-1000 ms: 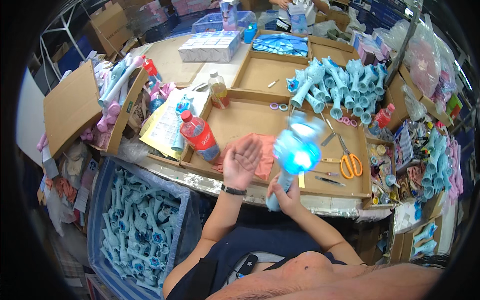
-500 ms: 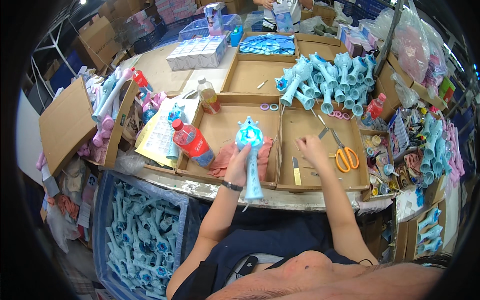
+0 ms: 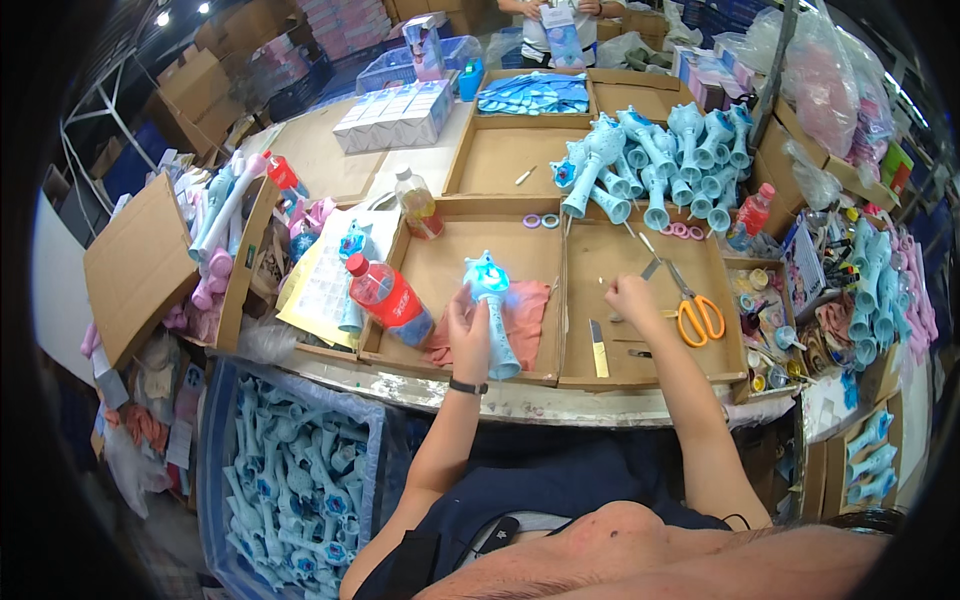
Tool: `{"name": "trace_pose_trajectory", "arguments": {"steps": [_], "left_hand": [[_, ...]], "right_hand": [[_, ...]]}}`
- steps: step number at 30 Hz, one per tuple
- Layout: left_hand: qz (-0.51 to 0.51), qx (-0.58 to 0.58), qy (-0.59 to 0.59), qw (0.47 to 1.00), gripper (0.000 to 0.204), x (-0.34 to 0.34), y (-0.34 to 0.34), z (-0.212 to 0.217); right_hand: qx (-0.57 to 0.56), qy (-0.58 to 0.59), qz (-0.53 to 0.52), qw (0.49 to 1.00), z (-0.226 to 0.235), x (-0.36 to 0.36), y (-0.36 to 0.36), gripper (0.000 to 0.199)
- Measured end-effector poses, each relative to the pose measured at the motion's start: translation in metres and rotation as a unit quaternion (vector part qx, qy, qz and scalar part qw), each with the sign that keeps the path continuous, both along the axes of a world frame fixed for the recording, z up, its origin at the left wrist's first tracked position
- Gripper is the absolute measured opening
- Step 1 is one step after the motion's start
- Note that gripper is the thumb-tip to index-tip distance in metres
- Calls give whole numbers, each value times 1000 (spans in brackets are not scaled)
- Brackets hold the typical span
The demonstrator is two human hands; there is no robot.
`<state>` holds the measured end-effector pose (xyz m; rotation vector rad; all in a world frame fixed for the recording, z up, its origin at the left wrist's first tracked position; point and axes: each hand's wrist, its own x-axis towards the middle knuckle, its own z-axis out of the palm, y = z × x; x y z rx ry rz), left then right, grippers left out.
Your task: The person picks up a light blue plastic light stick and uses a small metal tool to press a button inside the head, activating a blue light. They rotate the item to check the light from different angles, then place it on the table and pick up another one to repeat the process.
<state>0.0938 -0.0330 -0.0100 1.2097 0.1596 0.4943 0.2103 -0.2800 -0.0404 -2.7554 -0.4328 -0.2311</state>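
My left hand (image 3: 467,335) is closed around a light-blue toy wand (image 3: 497,330). The wand's crown-shaped head glows bright blue and leans away from me, while its flared end points toward me. Under it lies a pink cloth (image 3: 527,325) in a shallow cardboard tray (image 3: 480,225). My right hand (image 3: 630,300) is pinched over the neighbouring tray (image 3: 590,260). A tiny pale bit shows at its fingertips, too small to name. Beside that hand are orange-handled scissors (image 3: 699,322) and a yellow-handled cutting blade (image 3: 599,350).
Many similar wands (image 3: 660,165) are heaped at the back right, and more fill a blue lined bin (image 3: 375,440) at lower left. A red-labelled bottle (image 3: 388,297) stands close left of my left hand. Beyond the table, a person's hands (image 3: 535,8) hold a box.
My left hand has shifted slightly left and turned the wand, so its glowing head tips sideways and its lower end sits higher in view. My right hand remains pinched in nearly the same place.
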Motion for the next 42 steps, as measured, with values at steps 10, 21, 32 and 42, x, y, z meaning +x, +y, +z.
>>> {"name": "trace_pose_trajectory", "arguments": {"steps": [10, 21, 32, 42], "left_hand": [[-316, 106, 34, 942, 17, -61, -31, 59], [-310, 32, 42, 949, 8, -65, -37, 48], [-257, 70, 41, 963, 6, -65, -32, 53], [-278, 34, 40, 959, 6, -65, -32, 51]], "right_hand": [[600, 638, 212, 433, 71, -135, 28, 11], [620, 661, 150, 396, 82, -146, 32, 20], [628, 662, 167, 373, 89, -154, 29, 39], [617, 685, 148, 357, 90, -154, 36, 25]]}}
